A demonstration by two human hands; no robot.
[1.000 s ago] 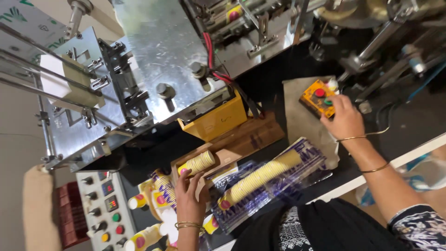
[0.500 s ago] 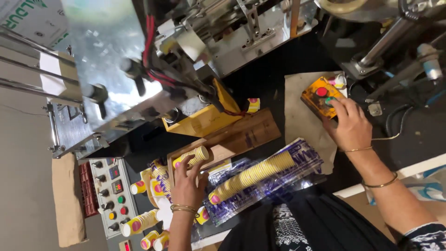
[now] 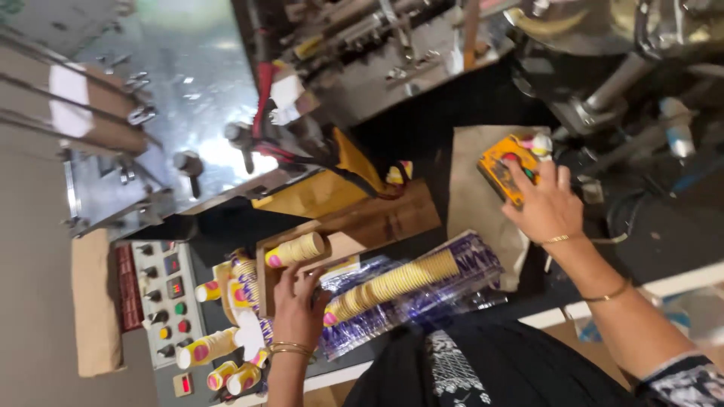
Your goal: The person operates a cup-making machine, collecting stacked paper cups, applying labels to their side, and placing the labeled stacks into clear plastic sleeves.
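Your left hand (image 3: 298,301) clamps the light, crushable cup stack (image 3: 296,249) beside the wooden tray (image 3: 377,218); grip gently mid-stack. Your right hand (image 3: 544,207) lies spread on the orange button box (image 3: 504,172).

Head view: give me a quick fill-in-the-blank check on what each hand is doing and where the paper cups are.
1. The right hand rests on a small orange ____ box with red and green buttons.
2. The left hand touches a short stack of yellow paper cups lying in a ____ wooden tray.
3. The long stack of yellow paper cups lies inside a clear ____ sleeve with purple print.

Missing words: control; brown; plastic
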